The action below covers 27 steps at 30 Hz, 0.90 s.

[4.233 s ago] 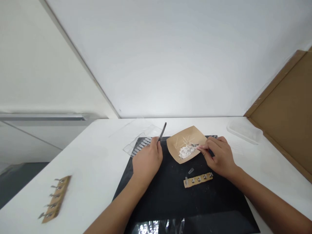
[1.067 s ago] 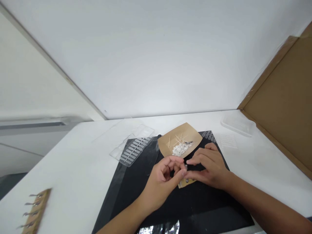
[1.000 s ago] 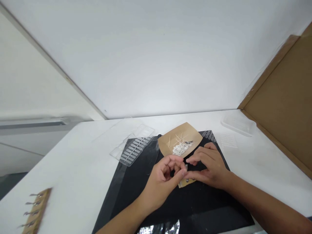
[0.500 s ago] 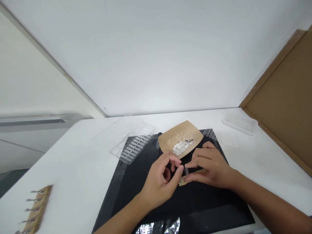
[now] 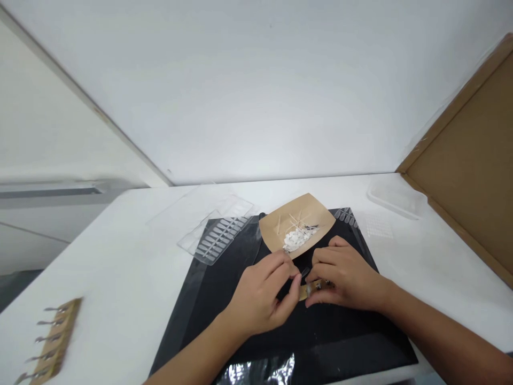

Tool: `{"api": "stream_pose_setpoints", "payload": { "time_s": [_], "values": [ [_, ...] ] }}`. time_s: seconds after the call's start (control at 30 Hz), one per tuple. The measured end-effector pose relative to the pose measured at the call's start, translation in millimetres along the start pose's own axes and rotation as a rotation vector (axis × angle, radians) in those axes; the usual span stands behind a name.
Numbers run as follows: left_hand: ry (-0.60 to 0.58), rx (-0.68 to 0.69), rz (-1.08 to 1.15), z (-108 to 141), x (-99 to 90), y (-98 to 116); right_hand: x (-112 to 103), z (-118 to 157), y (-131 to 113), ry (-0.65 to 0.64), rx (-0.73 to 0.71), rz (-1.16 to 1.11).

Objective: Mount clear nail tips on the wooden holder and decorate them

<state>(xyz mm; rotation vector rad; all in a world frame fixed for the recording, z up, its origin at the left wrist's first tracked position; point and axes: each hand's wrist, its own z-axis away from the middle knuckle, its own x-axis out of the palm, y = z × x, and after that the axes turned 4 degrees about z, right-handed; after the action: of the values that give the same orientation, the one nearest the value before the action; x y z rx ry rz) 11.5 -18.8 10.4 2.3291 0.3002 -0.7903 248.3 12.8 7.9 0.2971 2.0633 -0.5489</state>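
My left hand (image 5: 266, 294) is over the black mat (image 5: 216, 315), thumb and fingertips pinched by a small clear nail-tip-like piece (image 5: 305, 272). My right hand (image 5: 347, 275) is closed around a short wooden strip (image 5: 308, 290) with small metal clips on it. The strip's left end shows between the two hands. Just beyond them lies a brown paper tray (image 5: 272, 219) holding a heap of white bits (image 5: 298, 238) and several thin sticks.
Sheets of clear nail tips lie at the mat's back left (image 5: 218, 239) and back right (image 5: 347, 216). A wooden strip with clips (image 5: 56, 342) rests at the left. A clear plastic lid (image 5: 396, 200) and cardboard (image 5: 476, 160) stand at the right.
My left fingers have closed into a pinch near the clear piece. My right hand has turned slightly, and more of the wooden strip and its metal clips shows. The view has shifted a little.
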Motion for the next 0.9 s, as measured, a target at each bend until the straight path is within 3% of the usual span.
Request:
{"api": "stream_pose_setpoints", "payload": {
  "time_s": [0.9],
  "values": [
    [-0.015, -0.005, -0.100, 1.1, 3.2, -5.7, 1.2, 1.0, -3.1, -0.080, 0.047, 0.016]
  ]
}}
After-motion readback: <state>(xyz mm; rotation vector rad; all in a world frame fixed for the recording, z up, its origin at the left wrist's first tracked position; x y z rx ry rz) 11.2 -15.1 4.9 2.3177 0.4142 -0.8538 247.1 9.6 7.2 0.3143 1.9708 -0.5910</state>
